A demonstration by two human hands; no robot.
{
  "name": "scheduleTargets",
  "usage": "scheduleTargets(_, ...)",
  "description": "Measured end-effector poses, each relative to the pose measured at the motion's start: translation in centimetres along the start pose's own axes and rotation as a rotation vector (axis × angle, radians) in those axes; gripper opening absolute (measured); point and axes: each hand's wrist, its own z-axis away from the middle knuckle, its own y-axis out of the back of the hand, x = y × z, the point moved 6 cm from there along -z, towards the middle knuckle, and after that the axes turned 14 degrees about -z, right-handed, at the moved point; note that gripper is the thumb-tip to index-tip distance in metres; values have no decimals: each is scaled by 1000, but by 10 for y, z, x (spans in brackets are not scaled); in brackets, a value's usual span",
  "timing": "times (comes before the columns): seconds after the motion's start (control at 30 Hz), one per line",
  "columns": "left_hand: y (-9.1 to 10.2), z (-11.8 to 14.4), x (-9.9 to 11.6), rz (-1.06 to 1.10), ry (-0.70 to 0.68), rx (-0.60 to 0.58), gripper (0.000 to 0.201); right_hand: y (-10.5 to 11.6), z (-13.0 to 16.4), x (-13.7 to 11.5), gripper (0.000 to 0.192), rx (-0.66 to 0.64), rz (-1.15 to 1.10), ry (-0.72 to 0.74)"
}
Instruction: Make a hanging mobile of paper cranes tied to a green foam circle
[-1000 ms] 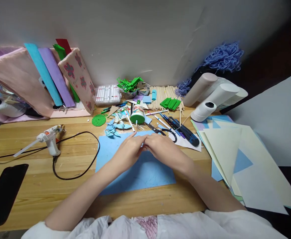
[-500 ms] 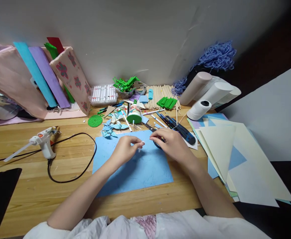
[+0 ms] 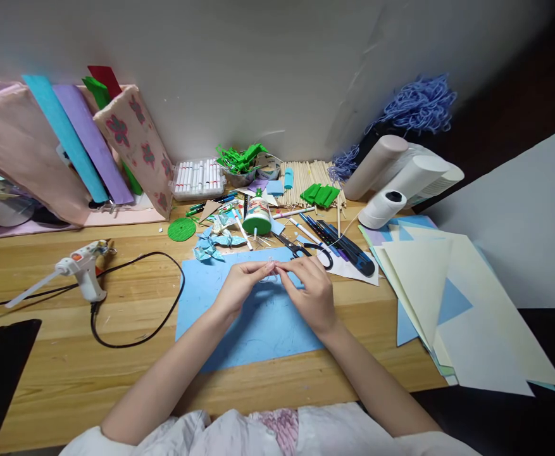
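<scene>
Over the blue sheet (image 3: pixel 258 342), both hands meet at their fingertips. My left hand (image 3: pixel 239 288) pinches a small bunch of thin white thread (image 3: pixel 271 277), whose loops hang just below the fingers. My right hand (image 3: pixel 308 291) is closed in a pinch on the same thread, its tips touching those of the left; the exact grip is partly hidden. Black-handled scissors (image 3: pixel 324 256) lie just beyond my right hand. Ahead of the hands, a printed cup with a green base (image 3: pixel 257 223) lies on its side, beside folded blue paper pieces (image 3: pixel 208 244).
To the left are a hot glue gun (image 3: pixel 85 272) with its black cable and a black phone-like slab (image 3: pixel 4 380). Markers (image 3: pixel 199 178), wooden sticks (image 3: pixel 300 174) and a thread spool (image 3: pixel 381 210) stand behind. Paper sheets (image 3: pixel 486 316) overhang the right edge.
My right hand has moved left and closed in on my left hand, so the fingertips now meet at the thread. The scissors' handles have come into view.
</scene>
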Motion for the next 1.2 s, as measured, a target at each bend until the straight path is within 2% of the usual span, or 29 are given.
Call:
scheduleTargets(0.13, -3, -2, -10, 136, 102, 8, 30, -5, 5, 0, 17, 19, 91, 64)
scheduleTargets(0.3, -5, -3, -14, 191, 156, 5, 33, -10, 7, 2, 26, -50, 35, 12)
scheduleTargets(0.4, -2, -2, -12, 134, 111, 22, 30, -9, 4, 2, 25, -70, -68, -47)
scheduleTargets(0.67, -1, 0, -4, -27, -26, 55, 32, -8, -1, 11, 4, -20, -202, -219)
scheduleTargets(0.9, 4, 2, 1, -91, -63, 136, 27, -10, -1, 10, 16, -146, -246, -271)
scheduleTargets(1.07, 7, 6, 16, -222, -142, 219, 22, 11, -13, 7, 17, -63, -257, -292)
scheduleTargets(1.2, 2, 12, 30, -383, -251, 235, 19, 8, -22, 7, 15, -106, -356, -277)
